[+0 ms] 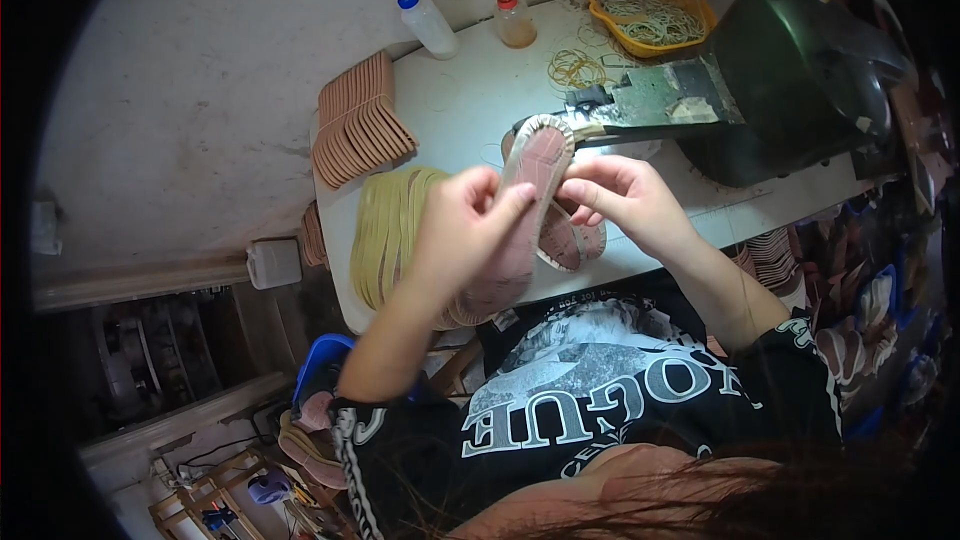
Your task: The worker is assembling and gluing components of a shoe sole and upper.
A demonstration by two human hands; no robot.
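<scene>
Two glue bottles (pixel 428 24); orange basket (pixel 600 2) — rubber bands (pixel 574 68); stacked soles (pixel 358 120).

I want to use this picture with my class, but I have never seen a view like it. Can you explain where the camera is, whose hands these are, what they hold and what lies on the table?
The camera is worn on a person's head and looks down, so the curved, dark-rimmed picture shows that person's own arms coming up from below. There is no robot here. The left hand and right hand together hold a pinkish shoe sole with a pale stitched rim, its tip near the arm of a dark machine. On the white table lie a stack of brown sole pieces, yellowish strips, two squeeze bottles and an orange basket of rubber bands.
</scene>
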